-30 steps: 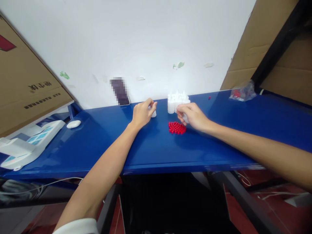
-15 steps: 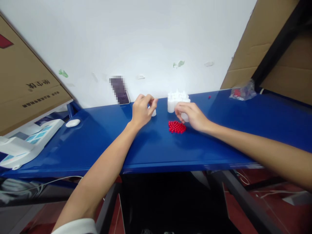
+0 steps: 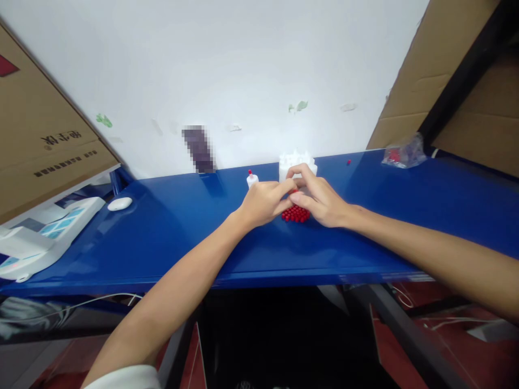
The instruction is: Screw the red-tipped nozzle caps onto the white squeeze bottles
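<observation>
My left hand and my right hand meet fingertip to fingertip just above a small pile of red caps on the blue table. The left fingers are pinched, and a bit of red shows at their tips. The right fingers are curled round a small white bottle that they almost entirely hide. A cluster of uncapped white bottles stands right behind the hands. One white bottle with a red cap stands alone to the left of the cluster, clear of both hands.
A blurred phone leans on the white wall. A white mouse and a white device lie at the left. A plastic bag of red caps and a stray red cap sit at the back right. Cardboard boxes flank both sides.
My left hand let go of the capped bottle and moved right to meet my right hand over the red caps. The capped bottle now stands free.
</observation>
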Tool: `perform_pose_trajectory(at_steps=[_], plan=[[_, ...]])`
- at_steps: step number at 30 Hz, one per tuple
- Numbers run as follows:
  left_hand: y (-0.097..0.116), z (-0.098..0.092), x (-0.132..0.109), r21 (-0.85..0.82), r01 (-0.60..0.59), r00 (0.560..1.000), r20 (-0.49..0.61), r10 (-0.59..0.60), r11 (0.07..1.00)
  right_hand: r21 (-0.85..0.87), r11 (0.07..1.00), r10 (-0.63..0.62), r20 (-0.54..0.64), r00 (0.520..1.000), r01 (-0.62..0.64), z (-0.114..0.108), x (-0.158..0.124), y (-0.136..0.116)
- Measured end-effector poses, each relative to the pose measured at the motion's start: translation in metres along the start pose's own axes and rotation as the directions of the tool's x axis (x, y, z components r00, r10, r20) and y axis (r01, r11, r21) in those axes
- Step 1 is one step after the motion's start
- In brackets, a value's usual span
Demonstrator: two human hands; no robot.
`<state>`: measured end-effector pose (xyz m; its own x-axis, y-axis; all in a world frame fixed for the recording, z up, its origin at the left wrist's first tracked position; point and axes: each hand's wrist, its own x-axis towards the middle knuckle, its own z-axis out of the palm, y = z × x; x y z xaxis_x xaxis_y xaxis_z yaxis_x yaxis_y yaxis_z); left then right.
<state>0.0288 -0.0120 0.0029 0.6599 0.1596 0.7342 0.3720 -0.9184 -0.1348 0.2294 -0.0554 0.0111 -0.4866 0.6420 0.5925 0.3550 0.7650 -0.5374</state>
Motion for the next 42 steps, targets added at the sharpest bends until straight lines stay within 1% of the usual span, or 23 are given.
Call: perform_pose_trajectory(at_steps=[2,6,8,11,14,16,18,21,24,26,29,31,33,36,38,39,40,42], plan=[[0.000,-0.001,0.000,-0.006,0.005,1.000,0.026,-0.005,1.000,0.007,1.000,0.001,-0.007,1.000,-0.001,0.000,0.000,0.001],[0.003,0.001,0.000,-0.045,-0.030,0.998,0.048,0.032,0.999,0.022,1.000,-0.009,0.022,1.000,0.008,0.000,0.001,0.002],[0.004,0.003,0.000,-0.041,-0.021,0.998,0.063,0.023,0.999,0.025,1.000,-0.002,0.020,1.000,0.002,0.001,0.001,0.001],[0.004,0.004,-0.001,-0.021,0.021,0.994,0.107,-0.018,1.000,0.030,0.999,0.022,-0.019,1.000,-0.021,0.003,0.001,0.000],[0.005,0.004,0.000,-0.037,0.045,0.993,0.112,-0.040,0.998,0.073,0.996,0.046,-0.070,0.996,-0.041,0.003,0.001,0.000],[0.007,0.003,0.001,-0.051,0.033,0.996,0.082,-0.029,0.998,0.142,0.987,0.090,-0.131,0.987,-0.071,0.001,0.001,0.001],[0.010,0.002,0.003,-0.050,0.004,1.000,0.022,-0.003,0.999,0.202,0.973,0.153,-0.204,0.967,-0.111,-0.003,0.003,0.003],[0.017,0.003,0.008,-0.050,-0.078,0.994,-0.080,0.074,0.996,0.254,0.950,0.252,-0.274,0.928,-0.183,-0.007,0.006,0.007],[0.021,0.005,0.011,-0.043,-0.175,0.977,-0.134,0.168,0.984,0.345,0.906,0.344,-0.263,0.902,-0.244,-0.005,0.009,0.011],[0.021,0.007,0.011,-0.030,-0.183,0.976,-0.126,0.178,0.983,0.412,0.876,0.364,-0.223,0.904,-0.251,-0.002,0.010,0.013],[0.020,0.009,0.010,-0.028,-0.117,0.992,-0.056,0.115,0.993,0.465,0.849,0.357,-0.154,0.921,-0.251,0.003,0.010,0.013],[0.021,0.009,0.010,-0.055,-0.078,0.997,-0.017,0.077,0.995,0.458,0.850,0.349,-0.123,0.929,-0.258,0.004,0.009,0.014],[0.021,0.007,0.011,-0.096,-0.072,0.997,-0.024,0.070,0.993,0.441,0.861,0.335,-0.119,0.935,-0.253,0.005,0.008,0.015],[0.012,0.002,0.012,-0.114,-0.044,0.992,-0.124,0.029,0.993,0.418,0.873,0.337,-0.146,0.930,-0.251,0.005,0.009,0.018],[-0.003,-0.005,0.011,-0.084,0.058,0.976,-0.205,-0.074,0.995,0.373,0.891,0.342,-0.179,0.923,-0.258,0.004,0.010,0.021],[-0.014,-0.009,0.009,-0.057,0.136,0.958,-0.247,-0.146,0.989,0.337,0.904,0.342,-0.194,0.920,-0.264,0.003,0.011,0.021],[-0.026,-0.013,0.006,-0.033,0.217,0.931,-0.295,-0.217,0.976,0.294,0.916,0.342,-0.208,0.916,-0.275,0.002,0.012,0.022],[-0.049,-0.020,-0.002,-0.004,0.315,0.884,-0.364,-0.294,0.949,0.191,0.934,0.343,-0.233,0.910,-0.303,0.000,0.012,0.022]])
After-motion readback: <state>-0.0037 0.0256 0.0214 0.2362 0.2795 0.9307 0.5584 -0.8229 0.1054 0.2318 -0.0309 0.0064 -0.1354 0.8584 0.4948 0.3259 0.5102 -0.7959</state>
